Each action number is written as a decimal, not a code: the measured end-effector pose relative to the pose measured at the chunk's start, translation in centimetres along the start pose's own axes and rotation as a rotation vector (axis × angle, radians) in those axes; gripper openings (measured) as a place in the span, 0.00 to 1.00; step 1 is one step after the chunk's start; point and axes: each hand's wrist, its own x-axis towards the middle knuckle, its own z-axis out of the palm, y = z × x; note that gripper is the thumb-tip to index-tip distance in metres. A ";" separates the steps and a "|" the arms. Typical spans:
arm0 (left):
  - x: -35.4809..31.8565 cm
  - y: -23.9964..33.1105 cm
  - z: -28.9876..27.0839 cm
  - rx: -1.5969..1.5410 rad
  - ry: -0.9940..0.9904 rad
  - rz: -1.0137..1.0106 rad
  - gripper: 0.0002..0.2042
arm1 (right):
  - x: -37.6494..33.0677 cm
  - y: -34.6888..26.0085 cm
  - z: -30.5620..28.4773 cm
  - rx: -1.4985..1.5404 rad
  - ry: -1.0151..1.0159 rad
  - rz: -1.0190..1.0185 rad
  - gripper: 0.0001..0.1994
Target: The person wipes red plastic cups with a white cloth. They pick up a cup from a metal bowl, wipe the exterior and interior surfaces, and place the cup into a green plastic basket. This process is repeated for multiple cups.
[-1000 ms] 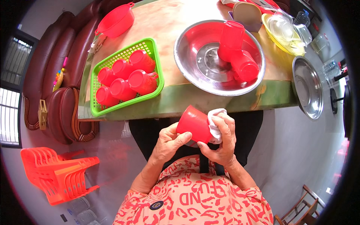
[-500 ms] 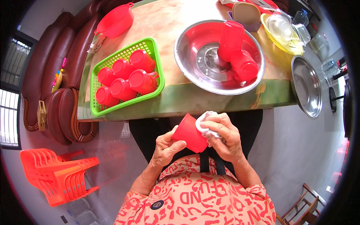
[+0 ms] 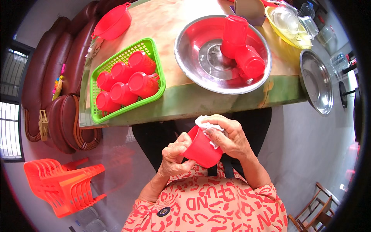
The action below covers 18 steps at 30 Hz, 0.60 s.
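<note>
Head view: the person sits at the near edge of a green-rimmed table (image 3: pixel 216 102), both hands raised in front of the chest, just below the table edge. The left hand (image 3: pixel 174 154) is wrapped around the base and side of a red plastic cup (image 3: pixel 201 149), fingers closed firmly on it; the cup is tilted, mouth pointing up and toward the table. The right hand (image 3: pixel 228 137) presses a white cloth (image 3: pixel 206 124) over and into the cup's rim, fingers curled tight on the cloth (thumb lies across the cup's mouth). The cup is off the table, held between the two hands over the lap. On the table, to the person's left, a green plastic basket (image 3: pixel 154 50) holds several red cups (image 3: pixel 127 79) lying on their sides, packed touching one another. Ahead, a wide steel basin (image 3: pixel 193 65) holds two more red cups (image 3: pixel 241 48), one mouth-down, one tipped against it. A red bowl (image 3: pixel 114 23) sits at the far left corner. A yellow tray (image 3: pixel 293 36) with clear containers is at the far right. A second steel basin (image 3: pixel 319 81) sits off the table's right end. A stack of orange plastic chairs (image 3: pixel 63 185) stands on the floor to the left, near a brown sofa (image 3: pixel 58 77).
</note>
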 end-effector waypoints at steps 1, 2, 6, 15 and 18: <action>0.0 0.1 0.2 -0.043 0.034 -0.010 0.21 | 0.1 -0.1 0.1 0.151 -0.017 0.177 0.13; 0.1 0.2 0.3 -0.054 0.043 -0.024 0.19 | 0.0 0.0 0.0 0.166 -0.014 0.187 0.14; 0.5 0.2 0.2 -0.030 0.029 -0.047 0.15 | 0.1 0.8 -0.1 -0.227 0.054 -0.424 0.16; -0.5 -0.7 -0.3 -0.090 0.062 -0.066 0.29 | -1.5 -1.3 2.3 -0.730 0.122 -0.774 0.19; -0.2 -0.4 -0.1 -0.057 0.097 -0.077 0.24 | -1.1 -1.3 2.0 -0.677 0.135 -0.715 0.19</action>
